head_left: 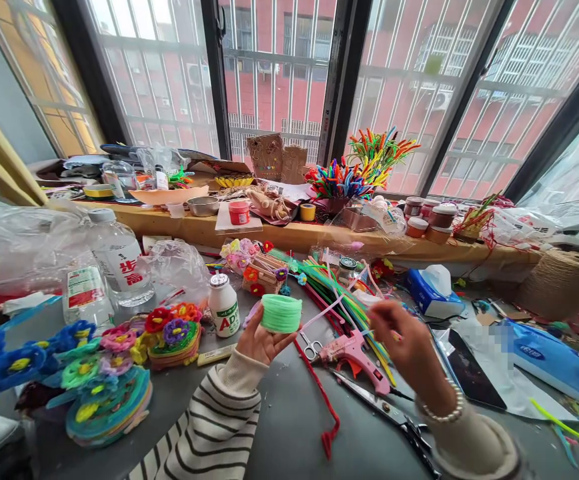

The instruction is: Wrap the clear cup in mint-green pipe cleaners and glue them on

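Observation:
My left hand is raised over the grey table, fingers closed round a coiled green pipe-cleaner roll. A light pink pipe cleaner runs from the roll toward my right hand, whose fingers are pinched together near its far end. Just below the hands lie a pink glue gun, small scissors and a red pipe cleaner. A pile of loose pipe cleaners, mostly green, lies behind the hands.
Finished pipe-cleaner flowers and coasters crowd the left side, beside plastic bottles and a white glue bottle. Large scissors, a black phone, a tissue box and a twine roll lie right. A cluttered wooden sill runs behind.

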Motion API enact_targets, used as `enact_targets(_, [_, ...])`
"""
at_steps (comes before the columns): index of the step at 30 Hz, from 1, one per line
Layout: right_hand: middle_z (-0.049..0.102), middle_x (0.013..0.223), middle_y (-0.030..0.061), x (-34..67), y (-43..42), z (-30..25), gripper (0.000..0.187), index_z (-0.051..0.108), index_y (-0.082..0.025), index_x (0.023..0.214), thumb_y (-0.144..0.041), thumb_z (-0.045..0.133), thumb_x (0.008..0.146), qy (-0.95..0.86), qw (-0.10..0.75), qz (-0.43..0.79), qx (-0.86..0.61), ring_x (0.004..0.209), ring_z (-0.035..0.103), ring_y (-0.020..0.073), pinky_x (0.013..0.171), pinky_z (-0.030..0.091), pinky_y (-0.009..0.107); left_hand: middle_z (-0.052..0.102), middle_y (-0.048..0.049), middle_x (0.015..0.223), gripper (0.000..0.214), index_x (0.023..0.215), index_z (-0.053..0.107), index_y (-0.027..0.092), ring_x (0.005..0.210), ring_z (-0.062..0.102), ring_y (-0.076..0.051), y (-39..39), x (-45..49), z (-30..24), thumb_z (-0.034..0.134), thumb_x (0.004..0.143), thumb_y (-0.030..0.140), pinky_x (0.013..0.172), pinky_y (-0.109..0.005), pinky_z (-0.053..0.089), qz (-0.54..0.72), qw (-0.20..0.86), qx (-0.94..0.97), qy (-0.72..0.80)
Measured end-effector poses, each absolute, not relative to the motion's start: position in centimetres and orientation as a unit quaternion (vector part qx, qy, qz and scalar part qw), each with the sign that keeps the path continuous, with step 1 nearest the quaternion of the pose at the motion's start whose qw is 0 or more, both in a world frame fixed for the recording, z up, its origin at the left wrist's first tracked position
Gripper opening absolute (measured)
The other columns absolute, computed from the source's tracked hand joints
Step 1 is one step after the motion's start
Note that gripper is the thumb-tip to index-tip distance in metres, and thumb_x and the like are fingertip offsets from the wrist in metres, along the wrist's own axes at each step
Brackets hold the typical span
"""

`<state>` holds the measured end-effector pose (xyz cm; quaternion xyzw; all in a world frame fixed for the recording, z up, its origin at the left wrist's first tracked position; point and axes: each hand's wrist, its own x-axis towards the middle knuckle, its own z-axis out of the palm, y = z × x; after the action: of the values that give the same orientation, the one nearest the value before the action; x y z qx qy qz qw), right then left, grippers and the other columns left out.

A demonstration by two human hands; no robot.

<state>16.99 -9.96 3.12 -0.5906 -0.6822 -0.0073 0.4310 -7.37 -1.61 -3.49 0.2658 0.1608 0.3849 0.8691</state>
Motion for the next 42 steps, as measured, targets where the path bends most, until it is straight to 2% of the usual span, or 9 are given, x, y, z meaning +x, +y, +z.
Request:
enact_targets(5, [0.061,0.067,-0.0005,11.4,-8.8,1.8,0.013,0.052,-0.021,0.080,-0.027,0.041,0.084,-0.764,0.381,0.080,-0.514,0.057,0.056,0.0111,0.055,0.045,0.021,0.066,-0.0099,0.098,0.073,0.136,0.001,0.007,0.093,0.060,-0.021,-1.9,-7.1,-3.5,0.034,0.084,0.046,0.090,-0.032,0.037,0.391,0.868,0.259,0.161])
enact_targets(14, [0.062,0.071,0.0001,11.2,-8.5,1.5,0.014,0.052,-0.020,0.082,-0.028,0.042,0.084,-0.760,0.373,0.104,-0.522,0.060,0.056,0.0115,0.056,0.044,0.021,0.066,-0.0102,0.096,0.068,0.135,0.007,0.006,0.091,0.062,-0.023,-2.1,-6.9,-3.5,0.033,0.085,0.044,0.089,-0.034,0.037,0.398,0.869,0.247,0.157])
enact_targets(19, [0.060,0.063,0.0002,14.9,-8.7,1.5,0.021,0.052,-0.019,0.082,-0.037,0.041,0.083,-0.663,0.434,0.061,-0.607,0.053,0.056,0.0124,0.054,0.045,0.023,0.066,-0.0120,0.097,0.075,0.135,0.002,0.005,0.092,0.061,-0.023,-2.0,-7.1,-2.9,0.035,0.083,0.046,0.087,-0.032,0.039,0.404,0.862,0.251,0.178])
enact_targets(25, [0.062,0.066,0.0078,24.5,-8.8,0.8,0.039,0.053,-0.016,0.082,-0.052,0.040,0.076,-0.477,0.470,-0.037,-0.741,0.050,0.058,0.0175,0.053,0.047,0.030,0.065,-0.0125,0.101,0.081,0.136,-0.002,0.008,0.094,0.060,-0.023,-1.7,-7.5,-3.1,0.043,0.080,0.046,0.085,-0.031,0.042,0.408,0.861,0.254,0.164])
enact_targets(28, [0.062,0.066,0.0124,28.1,-8.5,-0.1,0.050,0.055,-0.013,0.078,-0.058,0.034,0.073,-0.431,0.443,-0.078,-0.782,0.057,0.059,0.0241,0.059,0.045,0.038,0.065,-0.0133,0.102,0.080,0.136,-0.003,0.009,0.096,0.060,-0.023,-1.5,-7.7,-3.4,0.044,0.080,0.042,0.088,-0.033,0.042,0.407,0.863,0.254,0.156])
enact_targets(31, [0.062,0.081,0.0156,29.5,-8.0,-1.5,0.054,0.057,-0.011,0.088,-0.058,0.038,0.070,-0.459,0.403,-0.076,-0.789,0.071,0.058,0.0261,0.068,0.043,0.040,0.064,-0.0160,0.103,0.078,0.136,0.000,0.005,0.098,0.059,-0.025,-1.3,-7.9,-3.7,0.042,0.081,0.041,0.087,-0.032,0.044,0.408,0.866,0.250,0.149])
enact_targets(33, [0.063,0.085,0.0137,29.4,-7.7,-2.4,0.049,0.058,-0.012,0.091,-0.053,0.041,0.071,-0.502,0.368,-0.045,-0.782,0.072,0.058,0.0238,0.069,0.044,0.037,0.064,-0.0172,0.104,0.076,0.136,0.000,0.004,0.099,0.058,-0.026,-1.1,-8.0,-3.8,0.040,0.082,0.041,0.085,-0.032,0.045,0.411,0.865,0.249,0.146])
enact_targets(38, [0.067,0.079,0.0061,27.6,-7.2,-3.6,0.026,0.063,-0.018,0.077,-0.040,0.052,0.072,-0.621,0.260,0.079,-0.735,0.070,0.061,0.0176,0.067,0.046,0.030,0.062,-0.0172,0.107,0.072,0.136,0.001,0.007,0.100,0.058,-0.026,-1.1,-8.1,-3.8,0.039,0.083,0.038,0.087,-0.035,0.045,0.418,0.863,0.242,0.145])
enact_targets(42, [0.066,0.088,0.0070,25.9,-7.1,-4.0,0.032,0.064,-0.014,0.090,-0.031,0.065,0.063,-0.676,0.200,0.120,-0.699,0.079,0.060,0.0182,0.074,0.045,0.032,0.062,-0.0180,0.106,0.077,0.135,-0.006,0.007,0.100,0.058,-0.027,-1.0,-8.0,-4.0,0.041,0.082,0.037,0.084,-0.035,0.047,0.417,0.861,0.253,0.146])
